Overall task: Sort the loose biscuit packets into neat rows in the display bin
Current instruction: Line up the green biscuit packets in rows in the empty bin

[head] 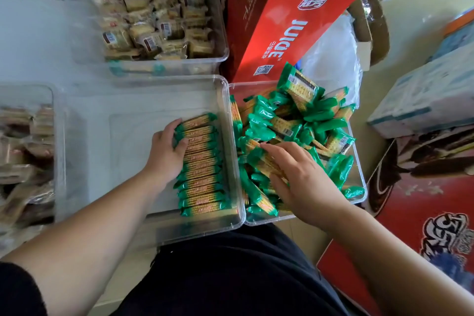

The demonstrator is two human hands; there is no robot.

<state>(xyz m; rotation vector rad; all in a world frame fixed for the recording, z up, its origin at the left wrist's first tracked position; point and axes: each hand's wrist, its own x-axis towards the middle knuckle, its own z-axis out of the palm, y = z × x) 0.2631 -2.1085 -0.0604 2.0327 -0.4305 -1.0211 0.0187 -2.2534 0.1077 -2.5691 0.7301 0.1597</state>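
the loose packets (295,120) are heaped in a clear plastic tub (360,161) on the right. one neat row (202,167) stands on edge along the right wall of the display bin (102,115). they look light: glossy green film with crimped ends, likely slick enough to slide on each other, and the crackers inside seem stiff but probably snap easily. best taken across the flat middle, not the floppy ends. the left hand (166,147) has its fingers curled over the row's far packets, bracing them. the right hand (300,179) lies on the heap with fairly straight fingers, nothing clearly pinched.
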